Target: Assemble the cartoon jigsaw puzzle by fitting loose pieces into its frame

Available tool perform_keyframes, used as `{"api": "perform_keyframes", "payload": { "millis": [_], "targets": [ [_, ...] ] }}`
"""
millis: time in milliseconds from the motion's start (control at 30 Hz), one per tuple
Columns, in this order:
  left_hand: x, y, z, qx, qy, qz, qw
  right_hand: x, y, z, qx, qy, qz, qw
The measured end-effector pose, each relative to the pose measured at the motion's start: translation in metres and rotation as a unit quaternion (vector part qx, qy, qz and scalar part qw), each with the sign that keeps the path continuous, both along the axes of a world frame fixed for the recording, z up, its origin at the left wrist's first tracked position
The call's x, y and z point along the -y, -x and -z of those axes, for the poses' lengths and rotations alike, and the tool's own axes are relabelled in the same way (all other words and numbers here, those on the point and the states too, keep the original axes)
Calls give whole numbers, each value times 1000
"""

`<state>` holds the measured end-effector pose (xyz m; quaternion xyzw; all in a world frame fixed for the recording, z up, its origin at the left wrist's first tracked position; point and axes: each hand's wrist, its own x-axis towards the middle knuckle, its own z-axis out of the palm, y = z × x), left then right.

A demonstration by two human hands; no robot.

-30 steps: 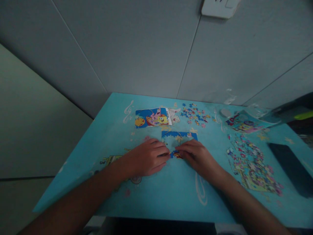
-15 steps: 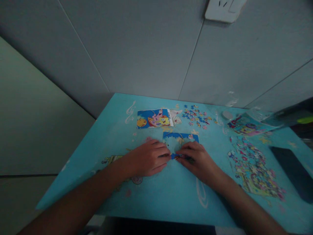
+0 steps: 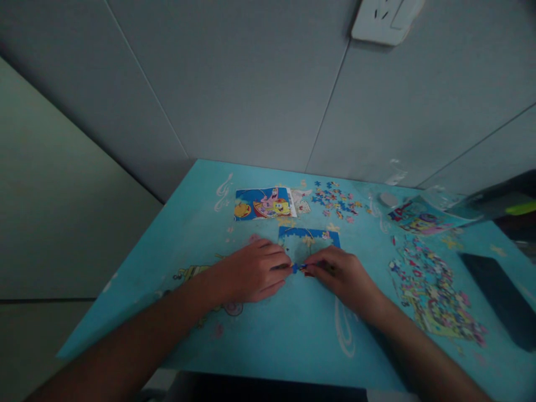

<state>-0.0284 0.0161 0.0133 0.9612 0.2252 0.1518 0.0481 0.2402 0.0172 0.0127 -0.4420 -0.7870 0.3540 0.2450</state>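
My left hand (image 3: 253,272) lies on a turquoise table (image 3: 272,329), its fingers curled and their tips pressed on the left bottom corner of a partly built jigsaw frame (image 3: 309,240). My right hand (image 3: 341,273) is beside it, its fingers pinched on small blue puzzle pieces (image 3: 300,268) at the frame's bottom edge. The two hands' fingertips almost meet. The frame's blue top edge shows beyond the hands.
A cartoon reference picture (image 3: 263,202) lies behind the frame. Loose pieces (image 3: 335,199) are scattered at the back, and a big pile (image 3: 431,290) lies on the right. A printed bag (image 3: 419,219) and a dark flat object (image 3: 498,290) are at the far right. A wall socket (image 3: 385,19) is above.
My right hand has drawn slightly back toward me and to the right, leaving the blue pieces at the frame's bottom more exposed. My left hand has stayed in place.
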Motion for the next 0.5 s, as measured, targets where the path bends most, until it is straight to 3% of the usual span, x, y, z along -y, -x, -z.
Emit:
{"api": "perform_keyframes", "payload": {
  "millis": [167, 500],
  "targets": [
    [0, 0, -1, -10, 4, 3, 1000, 0, -3, -6, -53, 70, 31, 996],
    [-1, 0, 2, -5, 8, 3, 1000, -3, -2, -21, -57, 157, 80, 983]
  ]
}}
